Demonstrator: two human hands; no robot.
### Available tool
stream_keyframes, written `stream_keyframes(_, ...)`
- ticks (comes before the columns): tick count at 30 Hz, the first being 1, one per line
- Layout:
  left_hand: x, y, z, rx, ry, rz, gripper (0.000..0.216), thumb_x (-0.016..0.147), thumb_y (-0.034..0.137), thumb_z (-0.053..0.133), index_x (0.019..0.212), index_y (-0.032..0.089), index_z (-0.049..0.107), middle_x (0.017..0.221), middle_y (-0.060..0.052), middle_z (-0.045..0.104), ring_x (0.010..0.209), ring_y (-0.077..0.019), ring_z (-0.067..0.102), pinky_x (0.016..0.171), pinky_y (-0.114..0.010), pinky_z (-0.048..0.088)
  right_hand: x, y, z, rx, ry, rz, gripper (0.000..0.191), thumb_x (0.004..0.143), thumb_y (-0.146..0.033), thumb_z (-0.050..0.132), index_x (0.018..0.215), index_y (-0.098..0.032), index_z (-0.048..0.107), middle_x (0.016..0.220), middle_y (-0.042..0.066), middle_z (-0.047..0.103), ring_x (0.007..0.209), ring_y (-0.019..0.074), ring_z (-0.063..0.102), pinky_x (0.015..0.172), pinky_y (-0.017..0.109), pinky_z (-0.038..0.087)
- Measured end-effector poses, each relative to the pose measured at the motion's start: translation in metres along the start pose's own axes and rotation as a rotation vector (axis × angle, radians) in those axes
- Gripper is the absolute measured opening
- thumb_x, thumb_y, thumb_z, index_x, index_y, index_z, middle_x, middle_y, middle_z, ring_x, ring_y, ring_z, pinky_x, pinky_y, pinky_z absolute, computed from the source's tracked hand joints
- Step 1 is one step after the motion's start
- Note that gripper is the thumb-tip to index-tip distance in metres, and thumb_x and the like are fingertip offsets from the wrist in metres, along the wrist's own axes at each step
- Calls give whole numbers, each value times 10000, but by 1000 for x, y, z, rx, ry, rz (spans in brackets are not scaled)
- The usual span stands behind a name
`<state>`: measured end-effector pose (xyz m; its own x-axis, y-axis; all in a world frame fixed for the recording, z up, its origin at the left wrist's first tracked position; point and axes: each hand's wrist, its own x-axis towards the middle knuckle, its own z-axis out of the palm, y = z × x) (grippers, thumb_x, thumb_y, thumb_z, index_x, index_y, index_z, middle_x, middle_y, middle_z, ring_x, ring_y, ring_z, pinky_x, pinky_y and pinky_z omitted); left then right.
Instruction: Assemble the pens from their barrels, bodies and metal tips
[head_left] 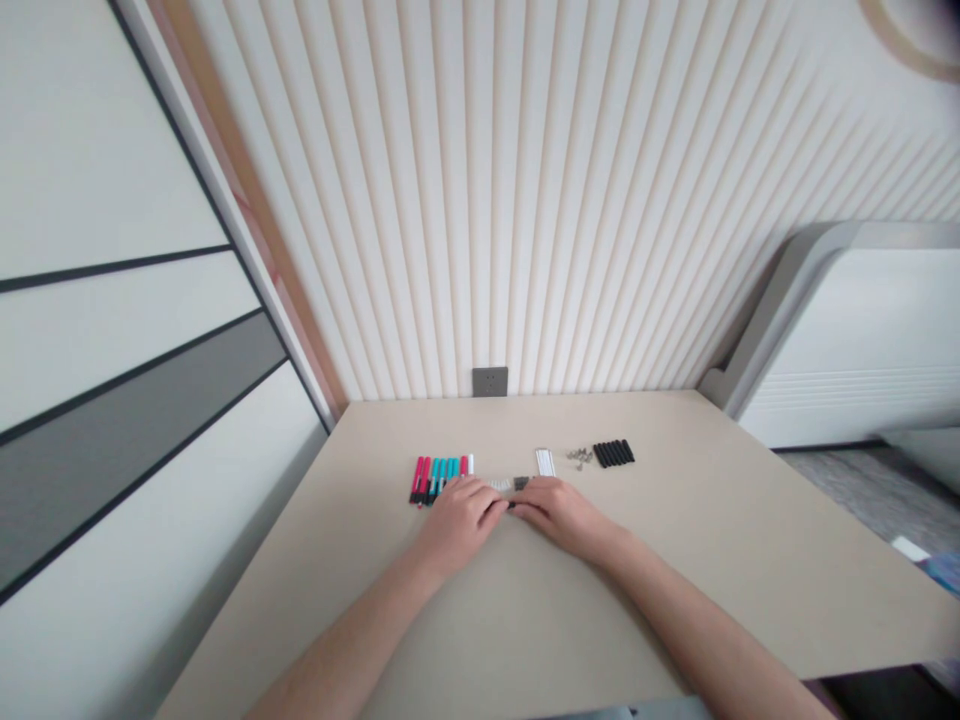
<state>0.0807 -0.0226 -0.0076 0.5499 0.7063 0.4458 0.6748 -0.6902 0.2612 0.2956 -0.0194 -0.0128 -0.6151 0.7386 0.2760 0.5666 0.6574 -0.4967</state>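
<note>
My left hand [463, 512] and my right hand [559, 510] meet fingertip to fingertip above the table. Both are closed in a pinch around a small black cylindrical piece [511, 505], which shows only as a short dark bit between them. Just beyond my left hand lies a row of pink and teal pen barrels [442, 468] with black ends, partly covered by the fingers. Small pale springs [500, 484] and a cluster of small dark parts [521, 482] sit directly behind the fingertips, partly hidden.
Behind my right hand are thin white sticks like pen refills [545, 462], loose metal clips [579, 457] and a row of black tubes [613, 453]. The beige table [675, 560] reaches a ribbed wall with a dark socket [490, 382]. A cabinet [150, 420] borders the left side.
</note>
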Motion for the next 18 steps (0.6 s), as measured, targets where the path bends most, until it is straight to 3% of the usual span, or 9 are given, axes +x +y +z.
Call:
stream_keyframes(12, -2, 1, -1, -49, 6, -3, 101, 924, 214, 576, 990, 221, 652, 933, -37, 650, 913, -199, 619, 842, -353, 503, 0, 1, 2, -18, 1, 8, 242, 968, -275, 500, 1124, -225, 678, 898, 54, 676, 855, 180, 616, 786, 275, 465)
stream_keyframes(18, -1, 1, -2, -47, 13, -18, 75, 906, 199, 599, 967, 213, 640, 941, -36, 655, 926, -208, 617, 849, -364, 499, 0, 2, 3, -86, 11, 10, 251, 949, -250, 519, 1148, -230, 670, 877, 52, 673, 835, 183, 616, 765, 274, 463)
